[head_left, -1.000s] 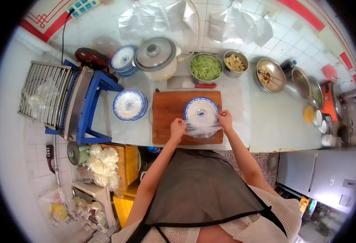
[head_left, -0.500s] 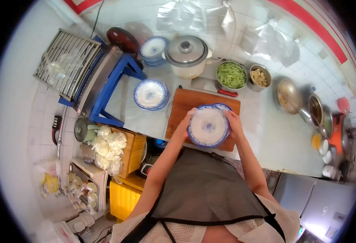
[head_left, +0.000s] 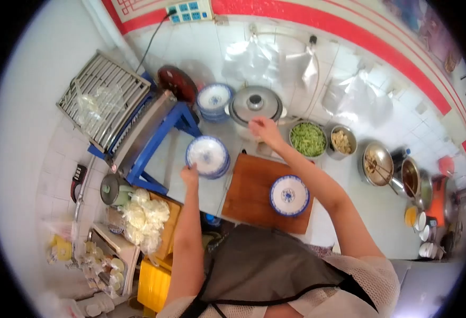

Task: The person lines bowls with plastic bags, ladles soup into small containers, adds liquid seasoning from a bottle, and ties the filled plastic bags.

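Note:
At the near-left edge of the front plate stack [head_left: 207, 153], my left hand [head_left: 189, 173] is closed on the rim of the top plate. My right hand [head_left: 265, 130] is raised in front of the lidded pot [head_left: 255, 106], its fingers bent and blurred; what it holds, if anything, is too small to tell. A single blue-rimmed plate [head_left: 289, 195] lies on the right part of the wooden cutting board [head_left: 249, 185]. Another pile of plates [head_left: 214, 102] stands behind, left of the pot.
Right of the pot are a bowl of shredded greens [head_left: 308, 139], a metal bowl of pale pieces [head_left: 342, 141] and a pan with chopsticks [head_left: 376, 163]. A blue stand [head_left: 159, 151] borders the left side. Clear bags [head_left: 251, 59] hang on the wall.
The plate that both hands held above the board has gone to the front stack at the left. My right hand has let go and moved up by the pot. The camera view has shifted.

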### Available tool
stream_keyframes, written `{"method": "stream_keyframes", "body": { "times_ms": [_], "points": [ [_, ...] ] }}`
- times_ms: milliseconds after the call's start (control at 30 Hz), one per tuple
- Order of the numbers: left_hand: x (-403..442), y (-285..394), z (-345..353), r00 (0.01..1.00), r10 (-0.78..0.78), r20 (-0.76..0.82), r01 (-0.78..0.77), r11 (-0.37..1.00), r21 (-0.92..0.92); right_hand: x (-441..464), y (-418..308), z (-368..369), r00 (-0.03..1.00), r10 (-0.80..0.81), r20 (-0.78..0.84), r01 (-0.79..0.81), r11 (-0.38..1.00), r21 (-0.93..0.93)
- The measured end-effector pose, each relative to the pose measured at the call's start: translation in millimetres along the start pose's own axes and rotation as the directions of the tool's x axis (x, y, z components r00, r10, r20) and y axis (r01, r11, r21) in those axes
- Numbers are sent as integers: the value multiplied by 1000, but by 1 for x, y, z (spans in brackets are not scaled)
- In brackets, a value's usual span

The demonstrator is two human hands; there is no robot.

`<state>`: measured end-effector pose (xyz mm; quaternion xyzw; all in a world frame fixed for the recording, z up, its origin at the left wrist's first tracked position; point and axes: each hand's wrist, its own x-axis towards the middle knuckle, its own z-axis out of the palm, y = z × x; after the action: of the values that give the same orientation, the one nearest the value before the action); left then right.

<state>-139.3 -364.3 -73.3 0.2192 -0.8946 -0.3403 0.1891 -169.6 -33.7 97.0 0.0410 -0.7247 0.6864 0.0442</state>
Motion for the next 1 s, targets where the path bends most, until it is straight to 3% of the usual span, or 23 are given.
{"method": "stream_keyframes", "body": {
  "times_ms": [33,67,100,133,167,200,267,300,367,400,467,533,600,667,700,767,800,833,867,900,933,967,1000],
  "points": [
    [-3,6,0,999,-22,30,22,1000,11,37,-2,2,975,-221,-10,212,945,-248],
    [-8,14,2,997,-43,59,41,999,23,73,-4,2,903,-428,30,390,788,-477],
    [-7,10,10,995,-52,79,46,996,75,101,-16,-2,894,-446,29,405,781,-475],
    [-6,4,19,993,-65,100,51,990,130,125,-29,-9,765,-624,158,507,433,-745],
    [-8,8,15,984,-122,134,104,986,133,148,-40,-16,617,-708,343,485,0,-874],
    [-10,17,9,971,-177,163,156,978,136,177,-43,-30,602,-722,341,487,-6,-873],
    [-21,24,1,995,-98,20,95,990,103,232,-33,-63,357,-727,587,568,-330,-754],
    [-28,30,-8,998,-45,-44,49,994,101,245,-33,-74,341,-738,582,561,-337,-756],
    [-42,40,-13,985,80,-154,-73,996,51,260,-31,-83,436,-630,643,703,-207,-680],
    [-52,48,-9,970,147,-193,-149,989,5,258,-34,-79,432,-637,638,702,-207,-682],
    [-74,113,-10,999,53,-11,-51,860,-508,226,-39,-72,323,-501,803,818,-278,-503],
    [-77,154,16,931,92,353,203,673,-711,178,-50,-56,372,-538,756,849,-131,-511],
    [-69,217,20,702,89,706,686,181,-705,127,-30,-41,349,-602,718,855,-109,-506],
    [-47,240,39,370,313,875,929,-107,-355,57,-24,-32,552,-452,701,809,84,-582],
    [-47,239,42,347,306,887,938,-101,-332,21,-25,-27,573,-441,691,797,100,-596],
    [-59,231,44,502,223,836,817,196,-543,-37,-31,-26,676,-624,392,689,347,-636],
    [-71,229,34,484,218,848,828,200,-524,-53,-34,-37,692,-611,384,674,358,-646],
    [-87,231,13,463,237,854,835,207,-510,-72,-34,-52,859,-506,83,421,604,-677],
    [-103,231,-6,444,253,860,841,213,-497,-90,-31,-67,924,-317,-215,131,789,-600],
    [-117,228,-19,439,257,861,861,154,-484,-103,-17,-81,929,-296,-223,111,796,-595],
    [-130,215,-22,427,241,872,868,160,-469,-113,3,-96,973,123,-196,-178,939,-293],
    [-141,202,-21,398,257,881,865,215,-453,-123,18,-102,871,491,-36,-491,871,7],
    [-149,195,-26,368,275,888,856,272,-439,-136,23,-97,867,498,-40,-497,867,18]
  ]
}}
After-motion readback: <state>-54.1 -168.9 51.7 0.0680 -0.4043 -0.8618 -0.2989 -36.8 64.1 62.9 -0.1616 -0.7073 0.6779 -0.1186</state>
